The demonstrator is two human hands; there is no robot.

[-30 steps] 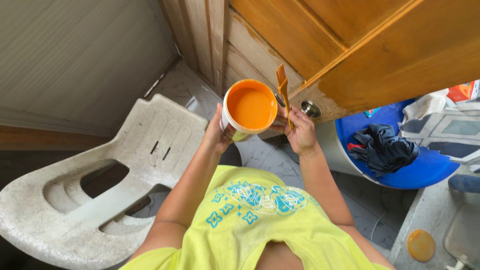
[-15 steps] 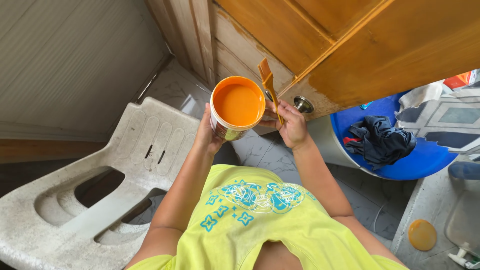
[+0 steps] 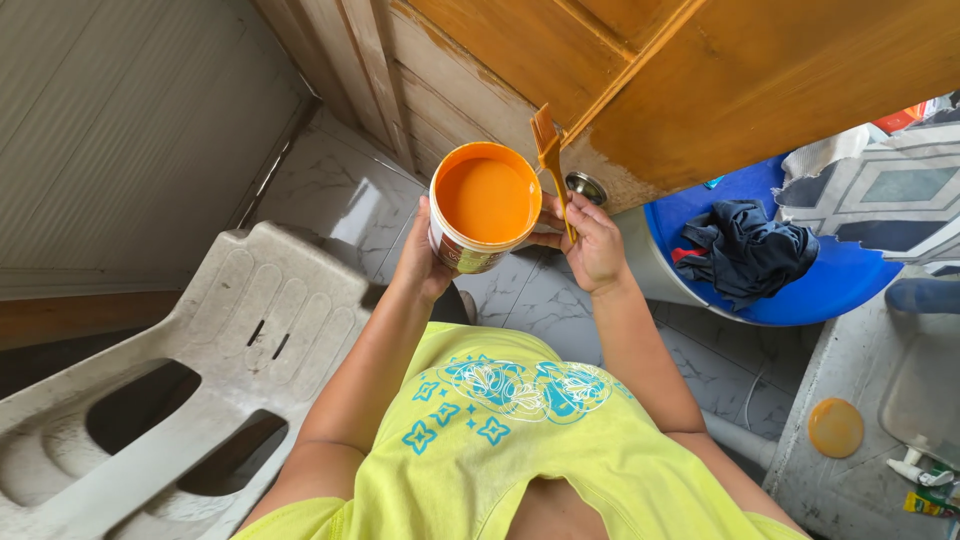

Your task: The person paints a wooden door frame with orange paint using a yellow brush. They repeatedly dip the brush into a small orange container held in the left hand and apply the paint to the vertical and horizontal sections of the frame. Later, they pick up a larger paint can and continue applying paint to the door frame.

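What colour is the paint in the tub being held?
Bright orange, the same as the tub's rim. The paint tub in the left hand shows best in the head view.

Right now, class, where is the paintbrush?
In the head view the paintbrush is upright in the right hand, just right of the open tub of orange paint, in front of the wooden door.

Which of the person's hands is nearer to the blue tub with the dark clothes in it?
The right hand, holding the brush, is nearer: the blue tub lies just beyond it on its outer side. The left hand holds the paint can on the far side from the tub.
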